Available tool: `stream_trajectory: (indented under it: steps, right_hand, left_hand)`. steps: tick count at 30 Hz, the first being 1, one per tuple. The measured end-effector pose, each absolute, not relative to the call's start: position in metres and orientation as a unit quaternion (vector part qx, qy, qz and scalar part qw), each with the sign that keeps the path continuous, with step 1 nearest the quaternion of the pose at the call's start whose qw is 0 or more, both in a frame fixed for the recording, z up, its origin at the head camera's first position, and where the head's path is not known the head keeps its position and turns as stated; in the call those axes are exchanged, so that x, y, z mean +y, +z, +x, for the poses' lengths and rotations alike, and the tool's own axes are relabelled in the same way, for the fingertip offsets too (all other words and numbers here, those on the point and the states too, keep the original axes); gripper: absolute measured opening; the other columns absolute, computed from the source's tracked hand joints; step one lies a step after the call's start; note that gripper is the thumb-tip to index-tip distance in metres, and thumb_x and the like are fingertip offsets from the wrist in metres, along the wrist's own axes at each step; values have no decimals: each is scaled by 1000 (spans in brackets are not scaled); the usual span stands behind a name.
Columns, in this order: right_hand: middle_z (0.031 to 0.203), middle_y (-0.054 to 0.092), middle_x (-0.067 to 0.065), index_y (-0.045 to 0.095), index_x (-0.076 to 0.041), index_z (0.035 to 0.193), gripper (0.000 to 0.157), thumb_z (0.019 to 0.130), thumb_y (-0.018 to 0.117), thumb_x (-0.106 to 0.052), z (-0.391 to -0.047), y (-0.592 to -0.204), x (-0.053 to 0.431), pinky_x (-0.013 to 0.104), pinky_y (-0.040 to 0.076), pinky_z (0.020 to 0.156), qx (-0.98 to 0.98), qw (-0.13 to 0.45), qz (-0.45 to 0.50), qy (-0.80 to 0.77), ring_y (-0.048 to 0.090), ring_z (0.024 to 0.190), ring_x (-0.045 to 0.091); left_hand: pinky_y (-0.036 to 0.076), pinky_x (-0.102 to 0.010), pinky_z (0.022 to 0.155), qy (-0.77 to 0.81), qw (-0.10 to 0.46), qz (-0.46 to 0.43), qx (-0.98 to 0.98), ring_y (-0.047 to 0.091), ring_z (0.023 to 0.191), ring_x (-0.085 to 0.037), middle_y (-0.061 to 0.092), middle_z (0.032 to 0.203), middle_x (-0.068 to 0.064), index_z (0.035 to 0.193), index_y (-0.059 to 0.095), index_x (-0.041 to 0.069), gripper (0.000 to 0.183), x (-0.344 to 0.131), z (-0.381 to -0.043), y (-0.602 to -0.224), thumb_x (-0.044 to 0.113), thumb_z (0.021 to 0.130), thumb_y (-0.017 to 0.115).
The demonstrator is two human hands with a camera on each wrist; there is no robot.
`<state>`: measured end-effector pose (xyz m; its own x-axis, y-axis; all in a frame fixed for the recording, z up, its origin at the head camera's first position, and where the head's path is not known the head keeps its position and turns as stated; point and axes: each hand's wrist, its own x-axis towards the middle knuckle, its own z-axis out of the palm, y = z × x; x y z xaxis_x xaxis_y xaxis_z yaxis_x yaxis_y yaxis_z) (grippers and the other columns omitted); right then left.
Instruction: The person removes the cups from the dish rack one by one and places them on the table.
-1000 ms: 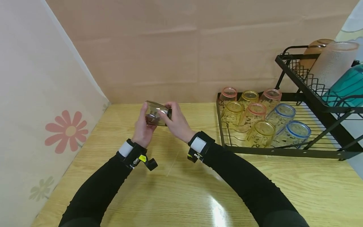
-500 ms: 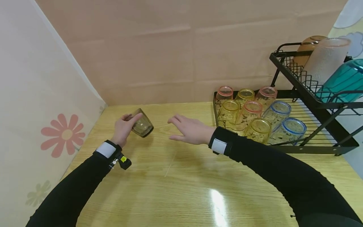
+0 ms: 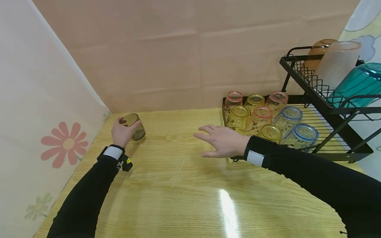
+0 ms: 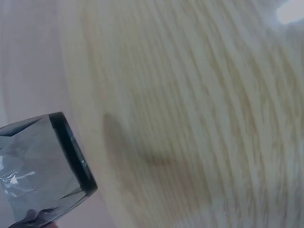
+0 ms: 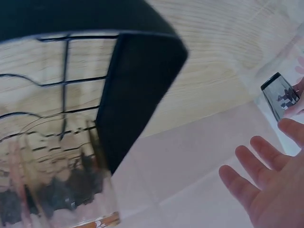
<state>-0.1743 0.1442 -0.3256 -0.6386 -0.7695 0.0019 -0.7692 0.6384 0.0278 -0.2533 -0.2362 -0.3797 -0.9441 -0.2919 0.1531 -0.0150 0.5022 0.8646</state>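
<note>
A smoky brown drinking glass (image 3: 138, 131) is at the back left of the table, mouth up and slightly tilted. My left hand (image 3: 122, 133) holds it, with fingers and thumb around its upper part. In the left wrist view the glass (image 4: 38, 166) shows its thick dark base; the table's shadow lies beside it. Whether the base touches the table I cannot tell. My right hand (image 3: 221, 141) hovers over the table just left of the lower rack, fingers spread and holding nothing. The right wrist view shows these spread fingers (image 5: 259, 168) near the rack's black corner.
A two-tier black wire rack (image 3: 327, 157) stands at the right. Its lower tier bears several clear glasses (image 3: 262, 122) with pink, yellow and blue rings on top. Above are an orange vessel (image 3: 315, 59), a frosted one (image 3: 339, 64) and a teal one (image 3: 357, 86). Walls border the table's back and left.
My right hand has let go of the glass and moved right, towards the rack. My left hand has carried the glass left and lower, turning it from sideways to nearly upright.
</note>
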Motion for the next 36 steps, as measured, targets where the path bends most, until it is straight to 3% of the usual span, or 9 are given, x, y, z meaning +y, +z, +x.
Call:
stream_trajectory:
  steps: [6,20,24,28,32,36]
  right_hand:
    - [148,37,18,40,-13,149,75,92,55,-59,-178,-322,158,52,39,101,-913,7,407,-16,39,132,35]
    - [150,33,22,37,-12,150,79,91,53,-62,-191,-316,187,54,36,103,-939,-3,341,-40,33,135,39]
    - [149,33,23,38,-12,150,79,92,52,-62,-195,-312,196,55,34,103,-946,-2,319,-51,33,135,40]
    - [149,33,24,39,-11,150,77,92,53,-60,-199,-307,202,59,32,103,-952,0,302,-46,32,135,41]
    - [149,32,23,38,-10,149,77,92,54,-58,-205,-301,208,60,35,100,-960,0,277,-38,30,136,41]
    - [152,26,25,34,-8,151,79,94,53,-58,-213,-296,217,59,40,94,-970,-16,242,-17,26,137,44]
  left_hand:
    - [39,-44,95,-466,197,100,-857,44,117,-34,44,131,-19,143,33,-1,90,-237,-267,-394,44,80,79]
    - [37,-44,98,-465,196,148,-851,41,120,-34,39,136,-21,146,27,-1,99,-251,-273,-404,46,77,80]
    - [37,-46,99,-442,179,152,-866,41,121,-35,39,138,-21,148,24,0,101,-254,-271,-403,51,78,77]
    - [38,-55,96,-348,123,151,-917,43,122,-43,36,141,-26,151,19,1,105,-261,-269,-397,66,81,63]
    - [25,-68,100,-172,80,99,-977,35,124,-54,34,139,-36,147,24,-10,107,-268,-269,-384,74,85,47]
    - [11,-74,101,-87,84,54,-991,24,129,-57,30,139,-40,142,28,-15,107,-270,-270,-364,75,86,46]
